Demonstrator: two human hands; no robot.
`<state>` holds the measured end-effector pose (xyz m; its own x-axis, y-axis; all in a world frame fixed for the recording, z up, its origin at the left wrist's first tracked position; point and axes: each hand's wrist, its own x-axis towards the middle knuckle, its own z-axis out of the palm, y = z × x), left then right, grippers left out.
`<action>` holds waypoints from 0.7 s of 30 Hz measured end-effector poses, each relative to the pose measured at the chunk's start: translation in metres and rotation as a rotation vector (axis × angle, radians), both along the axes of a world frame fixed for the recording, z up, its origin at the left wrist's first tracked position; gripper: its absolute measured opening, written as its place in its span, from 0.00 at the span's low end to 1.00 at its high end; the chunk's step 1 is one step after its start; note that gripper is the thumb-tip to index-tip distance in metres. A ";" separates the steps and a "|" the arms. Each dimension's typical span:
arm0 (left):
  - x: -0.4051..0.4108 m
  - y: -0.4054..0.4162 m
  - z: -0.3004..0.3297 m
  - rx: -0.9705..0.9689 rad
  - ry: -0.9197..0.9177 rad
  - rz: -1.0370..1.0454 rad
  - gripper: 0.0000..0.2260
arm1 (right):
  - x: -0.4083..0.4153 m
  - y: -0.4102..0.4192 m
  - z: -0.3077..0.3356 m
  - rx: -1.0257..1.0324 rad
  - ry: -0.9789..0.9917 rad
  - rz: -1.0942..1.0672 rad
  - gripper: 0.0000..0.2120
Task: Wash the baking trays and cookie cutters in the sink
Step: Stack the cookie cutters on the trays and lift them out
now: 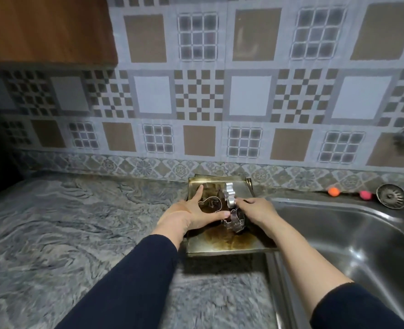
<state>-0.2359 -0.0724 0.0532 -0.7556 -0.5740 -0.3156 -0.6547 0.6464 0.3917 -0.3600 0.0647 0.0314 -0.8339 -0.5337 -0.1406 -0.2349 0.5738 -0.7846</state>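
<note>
Cutter [228,194] pinched by right fingers [240,202]

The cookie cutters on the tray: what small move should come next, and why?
Probably gather the cookie cutters with both hands and lift them toward the sink. They lie on the stained baking tray, on the counter, not in the basin. The right hand already pinches one; the left hand rests on another.
</note>
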 end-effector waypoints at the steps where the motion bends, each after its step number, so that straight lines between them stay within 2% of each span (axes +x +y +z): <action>1: -0.012 -0.009 -0.007 -0.006 -0.019 -0.010 0.52 | -0.011 -0.007 -0.005 0.017 -0.002 -0.003 0.19; 11: -0.083 -0.049 -0.042 0.026 -0.031 -0.010 0.52 | -0.065 -0.048 -0.027 0.305 0.085 0.022 0.19; 13: -0.091 -0.052 -0.043 0.025 -0.030 -0.009 0.51 | -0.067 -0.053 -0.031 0.316 0.095 -0.008 0.19; 17: -0.094 -0.053 -0.046 -0.006 0.020 0.024 0.47 | -0.067 -0.060 -0.039 0.293 0.096 -0.066 0.28; 21: -0.098 -0.059 -0.051 0.038 0.104 0.056 0.44 | -0.069 -0.059 -0.041 0.228 0.071 -0.063 0.29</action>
<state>-0.3342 -0.1312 0.0020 -0.7525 -0.6052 -0.2598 -0.6440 0.5936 0.4826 -0.4294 0.0059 -0.0091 -0.8766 -0.4417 -0.1910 -0.2432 0.7491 -0.6162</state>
